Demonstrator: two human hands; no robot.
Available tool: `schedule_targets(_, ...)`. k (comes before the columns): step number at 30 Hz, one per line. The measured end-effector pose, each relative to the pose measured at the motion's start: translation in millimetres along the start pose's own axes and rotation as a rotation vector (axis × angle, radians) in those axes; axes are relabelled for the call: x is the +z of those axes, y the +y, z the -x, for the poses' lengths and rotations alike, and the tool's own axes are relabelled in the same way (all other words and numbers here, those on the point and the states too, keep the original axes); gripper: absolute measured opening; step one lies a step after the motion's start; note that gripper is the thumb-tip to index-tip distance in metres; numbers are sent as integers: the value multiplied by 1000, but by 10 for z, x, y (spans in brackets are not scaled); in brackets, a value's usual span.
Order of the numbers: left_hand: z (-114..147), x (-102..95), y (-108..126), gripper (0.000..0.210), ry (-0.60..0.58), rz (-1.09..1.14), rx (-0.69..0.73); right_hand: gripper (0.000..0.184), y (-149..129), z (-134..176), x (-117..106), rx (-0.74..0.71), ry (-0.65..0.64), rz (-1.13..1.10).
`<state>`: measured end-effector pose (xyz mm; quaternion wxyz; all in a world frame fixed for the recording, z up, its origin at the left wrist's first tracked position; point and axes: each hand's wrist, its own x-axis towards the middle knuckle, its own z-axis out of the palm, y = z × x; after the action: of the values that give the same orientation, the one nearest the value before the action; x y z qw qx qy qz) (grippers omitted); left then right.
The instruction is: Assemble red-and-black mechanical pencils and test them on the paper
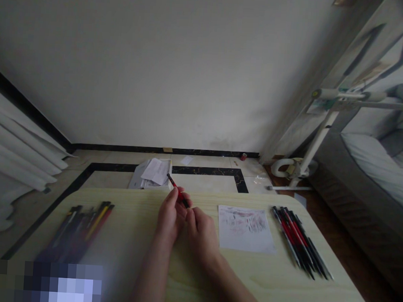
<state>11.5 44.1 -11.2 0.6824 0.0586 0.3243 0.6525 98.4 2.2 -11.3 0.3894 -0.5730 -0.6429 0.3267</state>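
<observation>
Over the middle of the table, a red and black pen (172, 181) slants between my two hands. My left hand (169, 213) is closed around its barrel, with the dark upper end sticking out past the fingers. The fingertips of my right hand (201, 230) pinch at the lower end of the pen, and the tip itself is hidden there. Beside my right hand lies a white sheet of paper (246, 238) covered along its upper part with dark and reddish scribbles.
A bunch of red, black and grey pens (300, 243) lies on the right of the wooden table (127, 256). Another bunch of pens (81, 225), blurred, is at the left. Beyond the far edge, a box of papers (154, 172) stands on the floor. White exercise equipment (316, 144) is at right.
</observation>
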Motion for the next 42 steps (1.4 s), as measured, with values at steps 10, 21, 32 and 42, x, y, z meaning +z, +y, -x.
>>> schedule_targets(10, -30, -19, -30, 16, -13, -48, 60, 30, 24, 2, 6, 1, 0, 27)
schedule_targets(21, -16, 23, -31, 18, 22, -63, 122, 31, 38, 10, 20, 1, 1, 69)
schedule_targets(32, -40, 7, -57, 21, 51, -67, 177, 30, 22, 1, 9, 10, 6, 52)
schedule_targets(42, -14, 16, -34, 19, 41, -49, 157, 40, -29, -16, -8, 68, 8, -24)
